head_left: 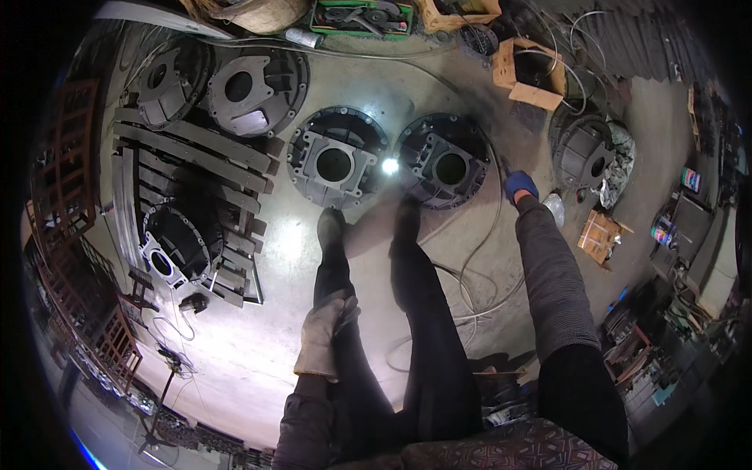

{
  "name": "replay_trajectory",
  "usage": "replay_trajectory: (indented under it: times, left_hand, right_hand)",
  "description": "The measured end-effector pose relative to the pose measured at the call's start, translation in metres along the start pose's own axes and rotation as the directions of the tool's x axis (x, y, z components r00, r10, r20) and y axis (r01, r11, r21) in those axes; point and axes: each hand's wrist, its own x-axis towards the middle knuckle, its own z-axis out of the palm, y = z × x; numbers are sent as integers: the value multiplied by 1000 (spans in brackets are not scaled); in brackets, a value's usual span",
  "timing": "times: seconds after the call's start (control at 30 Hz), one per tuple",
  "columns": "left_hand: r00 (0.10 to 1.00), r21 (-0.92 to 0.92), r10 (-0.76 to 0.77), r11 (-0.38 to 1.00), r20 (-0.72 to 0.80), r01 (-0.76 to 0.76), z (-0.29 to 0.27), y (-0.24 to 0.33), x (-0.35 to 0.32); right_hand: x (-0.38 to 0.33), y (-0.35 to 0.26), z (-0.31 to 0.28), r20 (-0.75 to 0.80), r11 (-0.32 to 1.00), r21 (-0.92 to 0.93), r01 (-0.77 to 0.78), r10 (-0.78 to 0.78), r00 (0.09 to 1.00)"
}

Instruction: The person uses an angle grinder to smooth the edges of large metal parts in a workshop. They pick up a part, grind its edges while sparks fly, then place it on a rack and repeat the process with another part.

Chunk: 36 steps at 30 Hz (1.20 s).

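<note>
My left hand (319, 337), in a pale leather work glove, rests on my left leg with its fingers laid over it and nothing seen in it. Out to the right, my right hand (519, 186) wears a blue glove and is closed; what it holds, if anything, is too small to make out. It is beside a thin hose (487, 243) that curves along the floor. Two round cast-metal bell housings lie flat in front of my feet: the left housing (307, 174) and the darker right housing (419, 168). A bright light spot falls between them.
A slatted wooden pallet (196, 149) at left carries another housing (205, 244). Two housings (258, 92) lie behind it; one more housing (576, 149) stands at right. A wooden crate (509, 70), a green tool tray (362, 33) and a small brown box (601, 237) sit around.
</note>
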Motion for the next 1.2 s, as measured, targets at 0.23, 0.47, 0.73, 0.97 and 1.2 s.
replay_trajectory:
  times: [0.23, 0.47, 0.73, 0.97, 1.2]
  left_hand:
    - [999, -74, -6, 997, -52, 2, -25, 11, 5]
    - [998, -48, -37, 998, -53, 34, -23, 28, -13]
    - [976, -63, -25, 997, 214, 40, -55, 62, 6]
    - [972, 2, -79, 997, 220, 81, -74, 106, 8]
    - [979, 105, 0, 994, 203, -21, -90, 110, 26]
  right_hand:
    - [-32, -70, -20, 45, 944, -184, 272, -269, 962]
    - [-95, -120, -24, 331, 785, -466, 407, -272, 904]
    - [-147, -141, 14, 381, 820, -407, 404, -249, 890]
    - [-183, -115, 30, 91, 938, -273, 213, -195, 977]
    - [-171, -125, 49, 62, 887, -345, 308, -306, 950]
